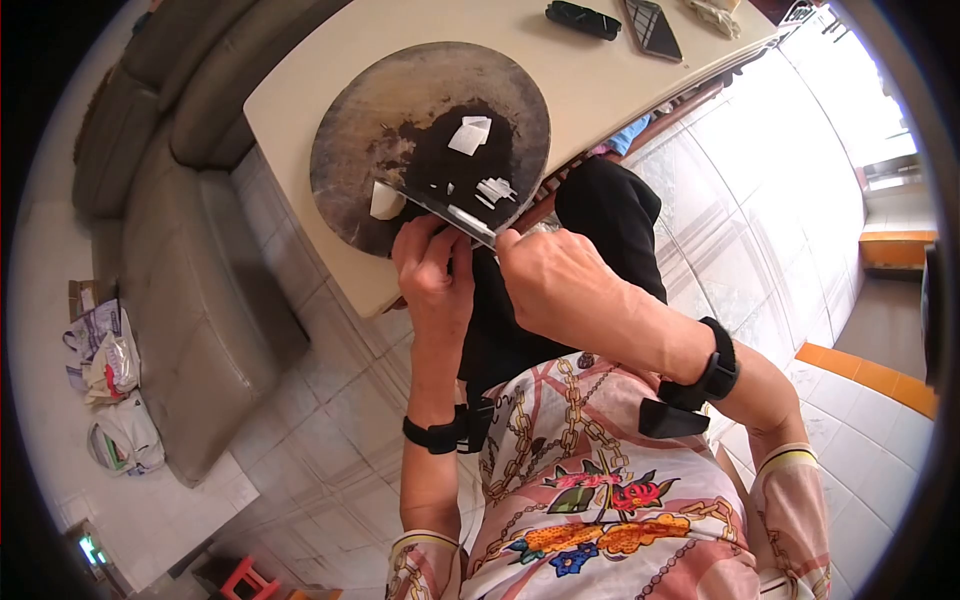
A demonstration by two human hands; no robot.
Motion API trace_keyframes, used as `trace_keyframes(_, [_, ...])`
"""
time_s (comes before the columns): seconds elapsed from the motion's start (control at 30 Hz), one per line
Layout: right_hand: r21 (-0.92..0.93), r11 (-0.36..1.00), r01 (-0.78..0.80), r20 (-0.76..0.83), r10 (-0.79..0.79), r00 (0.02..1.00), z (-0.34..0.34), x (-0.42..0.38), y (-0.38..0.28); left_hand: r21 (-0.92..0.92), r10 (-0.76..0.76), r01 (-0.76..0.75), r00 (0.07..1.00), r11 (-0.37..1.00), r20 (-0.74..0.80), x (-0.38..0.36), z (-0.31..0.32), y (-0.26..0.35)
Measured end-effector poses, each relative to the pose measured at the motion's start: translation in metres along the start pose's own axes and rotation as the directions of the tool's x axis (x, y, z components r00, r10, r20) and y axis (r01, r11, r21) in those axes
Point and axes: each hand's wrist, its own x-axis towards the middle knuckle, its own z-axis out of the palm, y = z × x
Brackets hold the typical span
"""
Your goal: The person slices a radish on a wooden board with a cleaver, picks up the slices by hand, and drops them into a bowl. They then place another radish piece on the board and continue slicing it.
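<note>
A round, dark-stained board (345, 130) lies on the cream table. My right hand (560, 275) is closed around the handle end of a knife (435, 208), whose blade reaches across the board's near edge. Just left of it, my left hand (433, 265) has its fingers bent and pressed together beside the blade; what they hold is hidden. A white chunk (387, 200) sits by the blade's far end. Thin white strips (495, 191) lie to the right of the blade, and flat white pieces (469, 134) rest farther up on the dark patch.
On the table (290, 95) are a dark case (583, 20), a phone (653, 28) and a crumpled pale item (714, 16) at the far side. A grey sofa (200, 300) stands at left, with bags (125, 435) beyond it. My legs are below the table's edge.
</note>
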Motion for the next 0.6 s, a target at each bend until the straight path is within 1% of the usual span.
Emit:
trace_keyframes(0.03, [0.0,1.0,0.002,-0.003,-0.002,1.0,0.002,0.002,0.002,0.001,0.003,-0.003,1.0,1.0,-0.002,-0.001,0.001,-0.001])
trace_keyframes(0.1, [-0.058,0.994,-0.087,0.009,0.088,0.996,0.004,0.007,0.005,-0.044,-0.057,0.057,0.998,0.997,-0.014,-0.003,0.004,-0.001])
trace_keyframes(0.13, [0.004,0.998,-0.059,-0.017,0.059,0.998,0.003,0.004,0.009,-0.042,-0.058,0.057,0.998,0.997,-0.017,-0.003,0.004,-0.001])
trace_keyframes(0.17, [0.004,0.998,-0.059,-0.016,0.059,0.998,0.0,0.0,0.009,-0.031,-0.048,0.047,0.998,0.998,-0.033,-0.003,0.004,0.0])
trace_keyframes(0.23, [0.077,0.996,-0.035,0.028,0.033,0.999,-0.009,-0.008,0.008,-0.025,-0.041,0.04,0.998,0.999,-0.055,-0.002,0.005,0.0])
trace_keyframes(0.27, [0.09,0.996,-0.021,-0.009,0.022,1.0,-0.007,-0.012,0.008,-0.032,-0.036,0.035,0.998,0.999,-0.052,-0.003,0.006,-0.001])
trace_keyframes(0.37, [0.105,0.994,-0.009,0.047,0.004,0.999,-0.015,-0.018,0.003,-0.039,-0.03,0.028,0.999,0.999,-0.046,-0.002,0.001,0.0])
trace_keyframes(0.47, [0.102,0.994,-0.039,0.079,0.031,0.996,-0.019,-0.02,0.003,-0.046,-0.016,0.014,0.999,0.999,-0.041,0.0,0.002,0.002])
trace_keyframes(0.6, [0.065,0.998,-0.024,0.089,0.018,0.996,-0.019,-0.017,0.003,-0.05,-0.016,0.014,0.999,0.999,-0.03,0.0,0.001,0.002])
